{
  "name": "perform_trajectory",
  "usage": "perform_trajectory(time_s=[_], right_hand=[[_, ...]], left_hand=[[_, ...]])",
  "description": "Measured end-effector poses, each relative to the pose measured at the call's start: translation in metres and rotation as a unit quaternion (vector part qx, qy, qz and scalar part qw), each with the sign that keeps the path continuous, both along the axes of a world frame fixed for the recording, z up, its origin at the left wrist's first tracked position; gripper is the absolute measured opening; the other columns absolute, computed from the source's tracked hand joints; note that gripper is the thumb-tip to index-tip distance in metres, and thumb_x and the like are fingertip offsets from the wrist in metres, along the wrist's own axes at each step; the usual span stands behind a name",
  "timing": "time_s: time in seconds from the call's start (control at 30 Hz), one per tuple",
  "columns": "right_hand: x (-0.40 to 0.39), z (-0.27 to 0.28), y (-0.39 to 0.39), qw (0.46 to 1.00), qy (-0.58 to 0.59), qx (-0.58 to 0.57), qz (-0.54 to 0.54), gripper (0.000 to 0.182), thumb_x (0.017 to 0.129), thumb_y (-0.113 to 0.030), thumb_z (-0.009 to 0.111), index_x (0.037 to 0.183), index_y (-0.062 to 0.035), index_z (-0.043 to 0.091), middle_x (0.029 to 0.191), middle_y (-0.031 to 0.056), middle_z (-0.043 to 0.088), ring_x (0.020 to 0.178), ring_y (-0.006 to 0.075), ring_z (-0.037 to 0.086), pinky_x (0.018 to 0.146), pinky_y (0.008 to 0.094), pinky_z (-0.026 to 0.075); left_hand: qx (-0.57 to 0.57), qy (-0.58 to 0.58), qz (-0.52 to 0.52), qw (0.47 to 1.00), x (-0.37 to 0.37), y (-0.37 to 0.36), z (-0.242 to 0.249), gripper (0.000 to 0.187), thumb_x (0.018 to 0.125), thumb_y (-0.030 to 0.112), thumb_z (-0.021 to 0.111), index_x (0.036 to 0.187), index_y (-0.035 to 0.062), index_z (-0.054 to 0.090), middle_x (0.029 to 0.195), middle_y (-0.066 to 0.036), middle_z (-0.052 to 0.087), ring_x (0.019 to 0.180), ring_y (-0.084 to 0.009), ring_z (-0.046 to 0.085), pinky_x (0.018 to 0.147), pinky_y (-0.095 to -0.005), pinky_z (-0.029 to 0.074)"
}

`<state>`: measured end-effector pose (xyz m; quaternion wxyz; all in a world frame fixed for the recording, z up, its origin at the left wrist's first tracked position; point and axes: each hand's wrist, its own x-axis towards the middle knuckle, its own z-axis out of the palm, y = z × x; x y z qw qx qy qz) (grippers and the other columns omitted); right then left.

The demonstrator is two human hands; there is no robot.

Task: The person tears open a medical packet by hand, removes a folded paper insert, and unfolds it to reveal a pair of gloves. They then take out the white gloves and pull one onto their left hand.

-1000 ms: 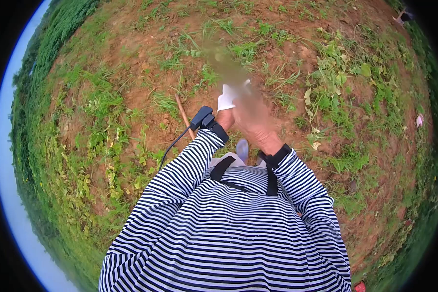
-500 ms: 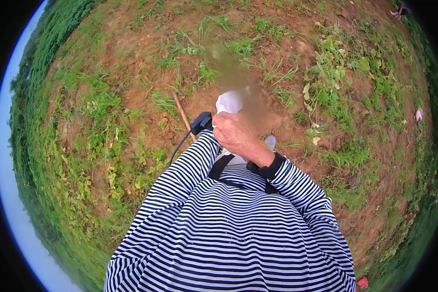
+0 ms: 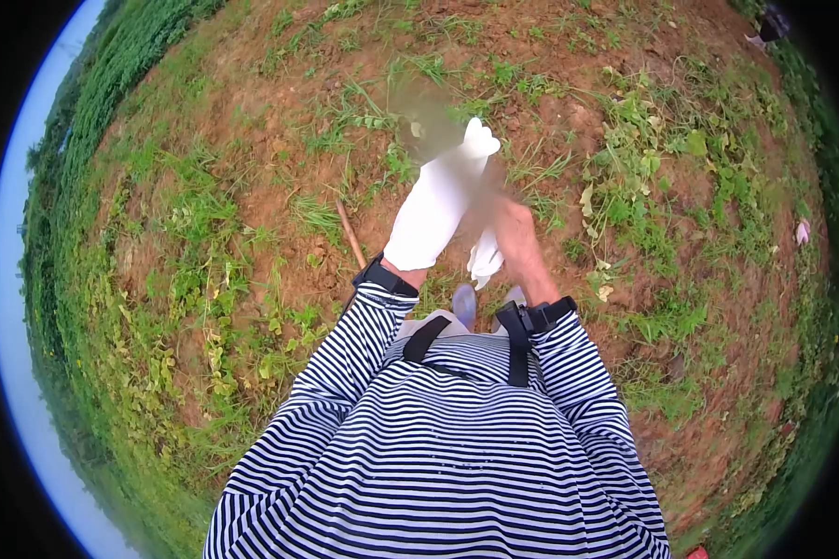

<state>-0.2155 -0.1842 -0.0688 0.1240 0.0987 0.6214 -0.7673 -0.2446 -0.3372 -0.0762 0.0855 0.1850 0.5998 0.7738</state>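
Blur hid your fingers. Your left hand (image 3: 438, 200) wore a white glove (image 3: 429, 219), outstretched; your right hand (image 3: 515, 238) gripped a second white glove (image 3: 485, 256) above the ground (image 3: 252, 168).

white glove (image 3: 435, 210); black-white striped shirt (image 3: 438, 438); red-brown soil (image 3: 252, 186)

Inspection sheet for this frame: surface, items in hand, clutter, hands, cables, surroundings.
Surface: bare reddish soil with patches of grass and weeds.
Items in hand: white glove on the left hand; second white glove at the right hand.
Clutter: thin wooden stick lying on the soil left of the hands.
Hands: left hand gloved, raised forward; right hand bare, blurred, grip unclear.
Cables: nothing seen.
Surroundings: black wrist straps, striped sleeves, dense green vegetation at left edge.
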Motion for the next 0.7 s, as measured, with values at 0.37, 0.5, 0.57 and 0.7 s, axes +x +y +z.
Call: perform_trajectory(time_s=[0.37,0.5,0.57,0.7], right_hand=[[-0.010,0.007,0.006,0.993,0.079,0.048,-0.074,0.023,0.093,-0.019,0.061,0.090,0.0026,0.068,0.072,-0.0017,0.061,0.062,0.0061,0.050,0.056,0.0237,0.040],[-0.014,-0.007,0.002,0.993,0.050,0.013,-0.110,0.022,0.091,-0.017,0.062,0.082,0.0021,0.067,0.066,-0.0021,0.059,0.059,0.0058,0.048,0.053,0.0243,0.038],[-0.013,-0.020,0.008,0.993,0.032,0.023,-0.115,0.022,0.090,-0.015,0.062,0.076,0.0012,0.066,0.064,-0.0025,0.057,0.057,0.0057,0.047,0.052,0.0245,0.037],[-0.008,-0.030,0.004,0.992,-0.004,0.019,-0.122,0.024,0.089,-0.014,0.061,0.069,-0.0010,0.064,0.060,-0.0032,0.053,0.054,0.0053,0.043,0.050,0.0244,0.034]], left_hand=[[0.084,-0.135,-0.012,0.987,0.011,0.026,0.047,0.041,0.096,0.016,0.053,0.133,-0.0020,0.048,0.123,-0.007,0.057,0.109,-0.0146,0.054,0.093,-0.0265,0.044],[-0.025,-0.081,-0.034,0.996,0.005,0.018,0.041,0.045,0.098,0.016,0.048,0.137,-0.0035,0.039,0.135,-0.011,0.048,0.120,-0.0188,0.048,0.102,-0.0302,0.037],[-0.094,-0.070,-0.103,0.988,-0.005,0.014,0.042,0.053,0.100,0.016,0.042,0.146,-0.0029,0.024,0.148,-0.013,0.033,0.132,-0.0232,0.037,0.111,-0.0332,0.029],[-0.249,0.009,-0.200,0.947,-0.033,-0.011,0.012,0.060,0.101,0.019,0.039,0.150,-0.0015,0.011,0.155,-0.014,0.018,0.141,-0.0260,0.024,0.116,-0.0359,0.023]])
